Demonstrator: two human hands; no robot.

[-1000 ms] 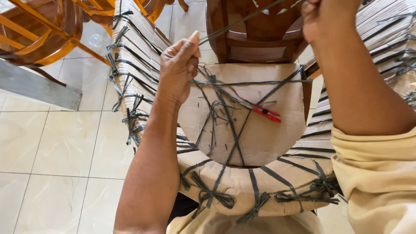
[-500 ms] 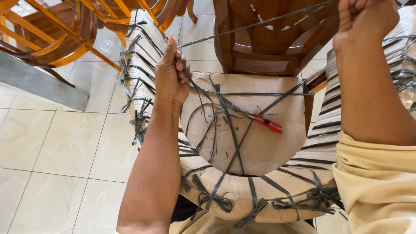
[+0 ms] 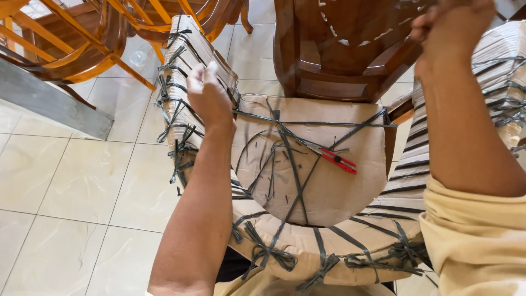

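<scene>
While cardboard-wrapped, curved chair (image 3: 307,197) under knotted grey straps (image 3: 268,253), both fists closed.

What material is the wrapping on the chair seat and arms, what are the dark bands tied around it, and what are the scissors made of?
Wrapping: looks like brown corrugated cardboard, matte, with fine ribs on the arm parts. Bands: probably flat grey-black plastic strapping, knotted, frayed ends. Scissors: red handles, likely plastic; blades look like dull metal.

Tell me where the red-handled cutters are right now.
In the head view the red-handled cutters lie on the cardboard-wrapped chair seat, right of centre, among the grey straps, between the left hand and the raised right hand.
</scene>
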